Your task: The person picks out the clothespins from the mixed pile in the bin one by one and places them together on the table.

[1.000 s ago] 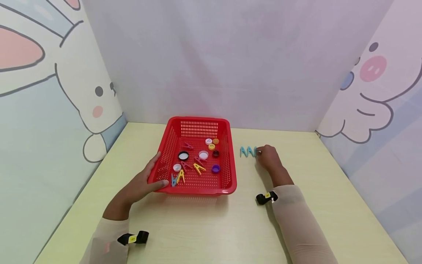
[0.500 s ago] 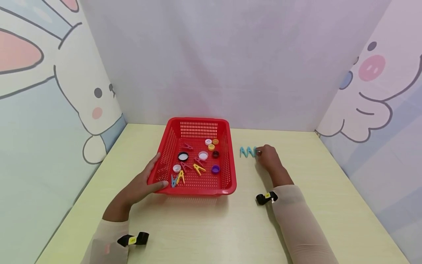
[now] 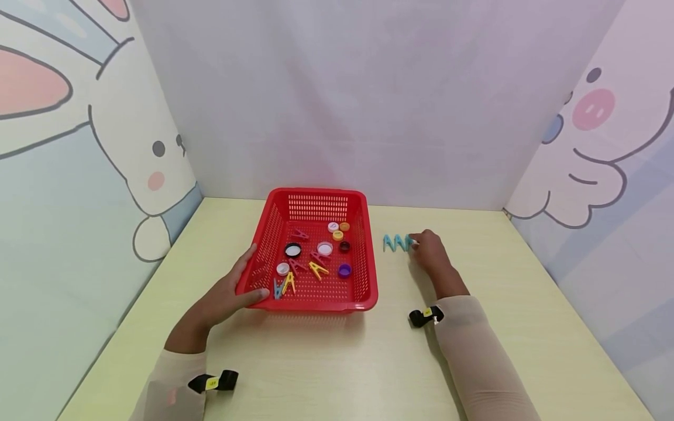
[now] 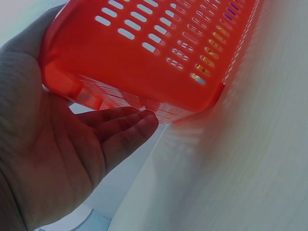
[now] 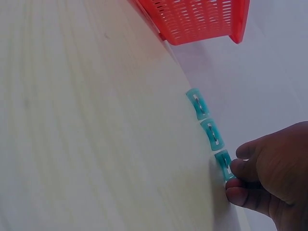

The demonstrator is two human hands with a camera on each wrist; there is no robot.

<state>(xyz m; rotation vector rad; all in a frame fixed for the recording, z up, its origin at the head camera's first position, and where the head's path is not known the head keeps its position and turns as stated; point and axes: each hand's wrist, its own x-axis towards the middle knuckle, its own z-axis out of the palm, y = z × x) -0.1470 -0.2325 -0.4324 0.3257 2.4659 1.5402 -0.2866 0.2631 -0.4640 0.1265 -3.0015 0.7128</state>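
Note:
A red plastic basket (image 3: 316,305) stands on the table. My left hand (image 3: 223,295) holds its near left corner, thumb over the rim; in the left wrist view the fingers (image 4: 127,132) lie along the outer wall. Right of the basket, two teal clothespins (image 3: 388,242) (image 3: 399,242) stand in a row with a third teal clothespin (image 5: 223,161). My right hand (image 3: 433,254) pinches that third one at the row's right end, its fingers curled and partly hiding it. In the right wrist view the clothespins stand close side by side.
Inside the basket lie red clothespins (image 3: 300,234), yellow clothespins (image 3: 318,270), a blue clothespin (image 3: 278,289) and several bottle caps, among them a purple cap (image 3: 344,270) and a black-rimmed one (image 3: 292,249). A pale wall (image 3: 337,105) rises behind the table.
The right fingers have shifted slightly, and more of the third teal clothespin shows between them. The left hand and the basket have not visibly moved.

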